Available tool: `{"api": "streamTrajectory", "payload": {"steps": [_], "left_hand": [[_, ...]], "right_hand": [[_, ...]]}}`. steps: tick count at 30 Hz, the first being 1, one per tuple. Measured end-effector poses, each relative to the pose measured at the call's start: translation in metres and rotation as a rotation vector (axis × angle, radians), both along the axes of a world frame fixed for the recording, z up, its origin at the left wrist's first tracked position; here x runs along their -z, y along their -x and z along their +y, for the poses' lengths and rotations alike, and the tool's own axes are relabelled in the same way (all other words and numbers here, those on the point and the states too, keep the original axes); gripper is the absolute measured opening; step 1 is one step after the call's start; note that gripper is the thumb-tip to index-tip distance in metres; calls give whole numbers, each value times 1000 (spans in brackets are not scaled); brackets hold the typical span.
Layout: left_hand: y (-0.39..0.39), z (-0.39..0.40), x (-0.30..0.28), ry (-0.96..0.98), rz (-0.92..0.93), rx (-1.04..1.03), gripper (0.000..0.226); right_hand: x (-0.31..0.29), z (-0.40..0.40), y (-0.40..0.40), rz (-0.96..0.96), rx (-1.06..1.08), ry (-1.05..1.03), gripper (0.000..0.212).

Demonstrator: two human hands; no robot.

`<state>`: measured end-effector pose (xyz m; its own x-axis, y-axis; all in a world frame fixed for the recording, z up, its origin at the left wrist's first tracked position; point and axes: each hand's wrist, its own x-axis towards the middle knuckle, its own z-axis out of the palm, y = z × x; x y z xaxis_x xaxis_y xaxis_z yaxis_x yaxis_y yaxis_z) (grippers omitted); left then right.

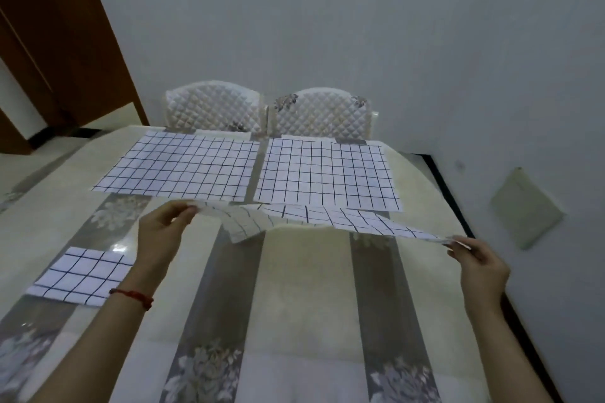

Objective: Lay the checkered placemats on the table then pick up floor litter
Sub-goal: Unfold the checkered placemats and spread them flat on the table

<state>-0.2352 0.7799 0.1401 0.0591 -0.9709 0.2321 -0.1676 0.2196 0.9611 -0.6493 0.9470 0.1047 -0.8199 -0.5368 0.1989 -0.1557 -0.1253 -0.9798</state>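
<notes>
Two hands, left and right, each pinching a corner of one limp checkered placemat.

Two white checkered placemats with thin black grid lines lay flat side by side at the far end of the tabletop, the far-left placemat just beside the far-right placemat. A folded placemat sat near the left edge. The held placemat hung stretched out mid-air, sagging and creased near its left side.
</notes>
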Motion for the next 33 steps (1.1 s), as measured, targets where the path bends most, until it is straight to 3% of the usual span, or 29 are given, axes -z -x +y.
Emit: {"api": "streamTrajectory", "payload": {"steps": [5, 11, 16, 20, 23, 26, 33], "left_hand": [[-10, 28, 60, -159, -99, 27, 35], [-16, 51, 111, -396, -241, 14, 8], [-22, 65, 139, -564, -301, 23, 14], [-16, 68, 147, -734, -184, -87, 26], [-8, 68, 151, -753, -174, -155, 15], [-1, 68, 150, -690, -315, -182, 16], [-2, 70, 155, -691, -382, -189, 25]], "right_hand": [[50, 32, -3, -81, -57, -194, 40], [94, 51, -4, -147, -58, -435, 52], [113, 57, -7, -201, -152, -567, 26], [121, 57, -10, -318, -114, -609, 20], [124, 53, -11, -454, -40, -625, 18], [131, 50, -12, -360, -17, -709, 20], [130, 48, -23, -176, 4, -867, 22]]}}
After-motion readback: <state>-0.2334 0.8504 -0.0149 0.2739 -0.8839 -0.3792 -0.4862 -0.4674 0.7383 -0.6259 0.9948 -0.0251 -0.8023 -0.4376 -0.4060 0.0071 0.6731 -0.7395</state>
